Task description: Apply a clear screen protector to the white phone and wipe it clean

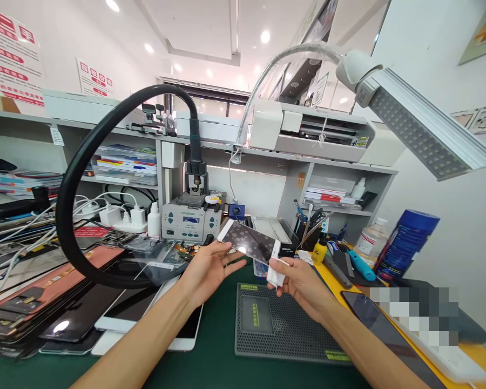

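Note:
A white-framed smartphone (249,241) is held tilted above the bench, its dark screen covered in pale round spots. My left hand (208,270) has its thumb at the phone's left near edge and its fingers stretched beneath, lightly holding that end. At the other end, my right hand (302,278) pinches a crumpled white tissue (276,274) against the near right corner of the phone. Its lower fingers curl behind the tissue. Below the right hand lies a grey perforated work mat (283,340) with a rectangular recess.
Phones and tablets (85,313) are stacked at left, under a looping black hose (65,216). Behind stands a grey soldering or hot-air station (190,221). A blue can (407,246), a clear bottle (370,237) and a yellow bottle (319,252) stand at right. An LED lamp (421,124) hangs overhead.

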{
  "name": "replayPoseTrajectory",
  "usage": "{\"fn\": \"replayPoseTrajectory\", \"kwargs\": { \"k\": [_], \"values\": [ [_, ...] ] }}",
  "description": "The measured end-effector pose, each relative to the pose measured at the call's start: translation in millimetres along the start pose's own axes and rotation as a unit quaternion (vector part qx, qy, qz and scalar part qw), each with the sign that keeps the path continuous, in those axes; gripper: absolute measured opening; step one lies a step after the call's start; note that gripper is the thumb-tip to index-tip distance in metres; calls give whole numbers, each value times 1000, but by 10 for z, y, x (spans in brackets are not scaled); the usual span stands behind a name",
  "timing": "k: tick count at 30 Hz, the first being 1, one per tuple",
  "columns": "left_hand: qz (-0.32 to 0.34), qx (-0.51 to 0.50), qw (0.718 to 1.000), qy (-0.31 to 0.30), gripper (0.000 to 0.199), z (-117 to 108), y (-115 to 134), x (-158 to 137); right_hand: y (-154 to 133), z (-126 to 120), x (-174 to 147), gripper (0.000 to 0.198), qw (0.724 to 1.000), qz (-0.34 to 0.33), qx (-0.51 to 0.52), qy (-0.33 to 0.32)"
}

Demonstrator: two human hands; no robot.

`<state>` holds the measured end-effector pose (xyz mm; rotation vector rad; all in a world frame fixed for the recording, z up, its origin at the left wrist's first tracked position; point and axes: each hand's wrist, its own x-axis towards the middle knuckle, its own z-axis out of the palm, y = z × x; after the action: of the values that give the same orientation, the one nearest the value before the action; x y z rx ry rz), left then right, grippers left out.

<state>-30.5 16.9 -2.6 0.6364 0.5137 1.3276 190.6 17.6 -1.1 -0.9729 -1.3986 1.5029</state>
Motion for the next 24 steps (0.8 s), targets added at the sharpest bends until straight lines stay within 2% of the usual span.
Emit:
{"fn": "replayPoseTrajectory", "kwargs": {
  "k": [4,8,16,24],
  "values": [
    [14,6,999,-37,12,85,-68,-46,42,112,-52,33,1000,-8,-18,-10],
    [10,34,999,-35,8,154,-124,-83,65,172,-88,35,997,-22,-69,-35],
    [20,87,995,-47,14,144,-146,-112,72,172,-86,38,989,-40,-115,-88],
    [36,126,989,-64,22,147,-175,-124,92,172,-70,38,990,-48,-129,-40]
  ]
}}
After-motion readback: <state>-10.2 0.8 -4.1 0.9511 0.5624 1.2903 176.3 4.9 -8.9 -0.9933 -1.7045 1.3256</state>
